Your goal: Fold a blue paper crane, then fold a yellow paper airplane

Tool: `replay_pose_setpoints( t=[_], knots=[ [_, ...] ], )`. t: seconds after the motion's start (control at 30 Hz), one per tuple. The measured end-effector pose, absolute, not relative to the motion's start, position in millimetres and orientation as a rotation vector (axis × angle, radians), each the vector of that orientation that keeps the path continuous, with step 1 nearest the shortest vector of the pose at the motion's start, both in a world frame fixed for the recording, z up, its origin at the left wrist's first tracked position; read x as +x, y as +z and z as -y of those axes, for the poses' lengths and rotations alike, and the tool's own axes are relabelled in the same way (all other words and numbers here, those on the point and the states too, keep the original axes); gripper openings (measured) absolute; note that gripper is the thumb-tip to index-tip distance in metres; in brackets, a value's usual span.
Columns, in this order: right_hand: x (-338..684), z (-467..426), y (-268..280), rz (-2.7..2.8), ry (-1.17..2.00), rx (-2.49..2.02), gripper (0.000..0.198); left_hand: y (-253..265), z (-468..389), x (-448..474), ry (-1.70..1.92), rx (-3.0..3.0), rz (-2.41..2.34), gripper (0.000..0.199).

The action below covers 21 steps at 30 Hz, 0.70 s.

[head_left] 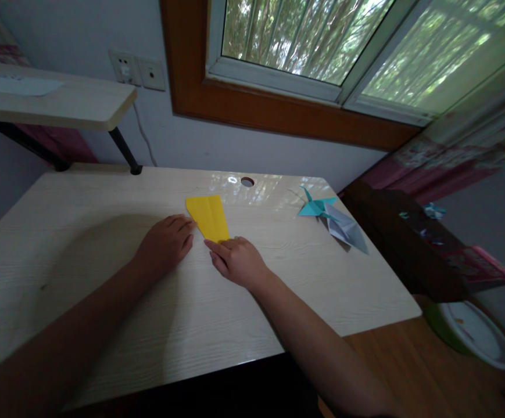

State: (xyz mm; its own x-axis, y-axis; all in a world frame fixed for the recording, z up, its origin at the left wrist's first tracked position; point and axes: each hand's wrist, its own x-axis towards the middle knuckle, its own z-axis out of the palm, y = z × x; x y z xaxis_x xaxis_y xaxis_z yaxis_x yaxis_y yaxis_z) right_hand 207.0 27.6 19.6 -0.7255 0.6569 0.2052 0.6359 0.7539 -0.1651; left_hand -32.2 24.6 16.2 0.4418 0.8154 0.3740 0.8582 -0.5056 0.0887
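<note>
A folded piece of yellow paper with a crease down it lies flat on the pale wooden desk. At its left edge, my left hand rests palm down with its fingers stretched out and loosely bent, the fingertips touching the paper's side. My right hand lies at the paper's lower edge. Its index finger stretches along that edge, pressing on the paper, while the thumb sits apart below. The other right fingers are partly hidden behind the hand.
A teal paper crane and a grey folded paper piece lie at the desk's right side. A raised shelf stands at the back left. Near the back edge is a round cable hole. A round bin stands on the floor.
</note>
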Motion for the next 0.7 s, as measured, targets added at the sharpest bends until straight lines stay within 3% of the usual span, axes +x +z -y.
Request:
replay_pose_setpoints(
  t=[0.5, 0.7],
  knots=[
    [202.9, -27.1, 26.9, 2.550, 0.069, -1.046, 0.035, 7.5, -32.0, -40.4, -0.534, -2.686, 1.436, 0.038],
    [200.3, -29.1, 23.1, 2.504, 0.080, -1.037, 0.050, 8.3, -31.4, -41.4, -0.547, -2.725, 1.422, 0.041]
  ],
)
